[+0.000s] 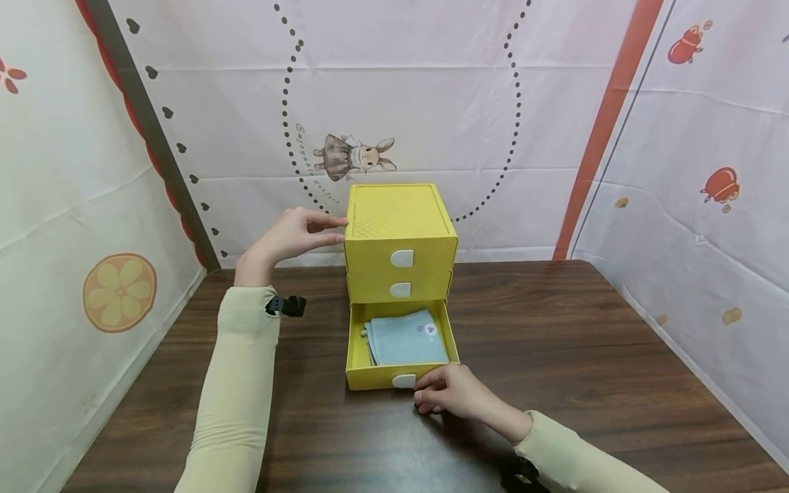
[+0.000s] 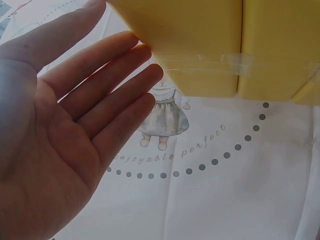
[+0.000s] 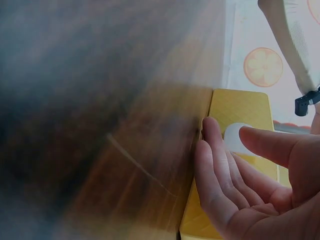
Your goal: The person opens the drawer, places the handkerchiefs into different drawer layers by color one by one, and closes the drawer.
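Note:
A yellow three-drawer box (image 1: 397, 219) stands at the back middle of a dark wooden table (image 1: 555, 342). Its bottom drawer (image 1: 356, 349) is pulled out, and a folded light blue cloth (image 1: 407, 339) lies inside. My left hand (image 1: 296, 236) is flat, with straight fingers touching the upper left side of the box (image 2: 225, 45); the palm (image 2: 65, 130) holds nothing. My right hand (image 1: 453, 397) rests against the front of the drawer (image 3: 240, 107). Its fingers (image 3: 215, 165) lie along the front, and its thumb sits by the white handle tab (image 3: 232, 140).
Printed fabric walls close in the table on the left, back and right, with a rabbit picture (image 1: 354, 156) behind the box. The two upper drawers, each with a white tab (image 1: 402, 258), are closed. Bare tabletop (image 3: 125, 150) spreads on both sides of the box.

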Demonstrator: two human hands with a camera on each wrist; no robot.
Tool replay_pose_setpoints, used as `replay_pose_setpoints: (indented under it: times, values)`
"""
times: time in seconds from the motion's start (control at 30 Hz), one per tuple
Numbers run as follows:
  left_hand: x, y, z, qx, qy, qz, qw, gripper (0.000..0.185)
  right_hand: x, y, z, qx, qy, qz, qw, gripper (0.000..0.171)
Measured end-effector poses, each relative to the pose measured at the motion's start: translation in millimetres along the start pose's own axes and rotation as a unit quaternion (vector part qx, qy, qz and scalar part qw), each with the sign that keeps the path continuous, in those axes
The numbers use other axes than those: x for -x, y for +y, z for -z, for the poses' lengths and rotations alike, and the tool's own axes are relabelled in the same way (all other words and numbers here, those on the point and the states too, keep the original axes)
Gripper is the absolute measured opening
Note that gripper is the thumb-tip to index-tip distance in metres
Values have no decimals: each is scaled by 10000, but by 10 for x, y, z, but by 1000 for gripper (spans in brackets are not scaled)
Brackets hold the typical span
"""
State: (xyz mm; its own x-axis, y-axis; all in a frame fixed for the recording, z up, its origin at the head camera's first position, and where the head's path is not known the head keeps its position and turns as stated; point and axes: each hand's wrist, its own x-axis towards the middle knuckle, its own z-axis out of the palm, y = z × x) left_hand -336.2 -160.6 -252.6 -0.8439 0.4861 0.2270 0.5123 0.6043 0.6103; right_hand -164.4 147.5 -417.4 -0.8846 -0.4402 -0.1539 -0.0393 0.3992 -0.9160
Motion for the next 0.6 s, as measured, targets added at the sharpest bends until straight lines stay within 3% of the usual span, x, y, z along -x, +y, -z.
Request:
replay_pose_setpoints:
  times: [0.6]
  values:
    - [6, 2, 7, -56, 22, -59, 10000, 46, -119, -4, 78, 178, 324, 98, 9993, 19]
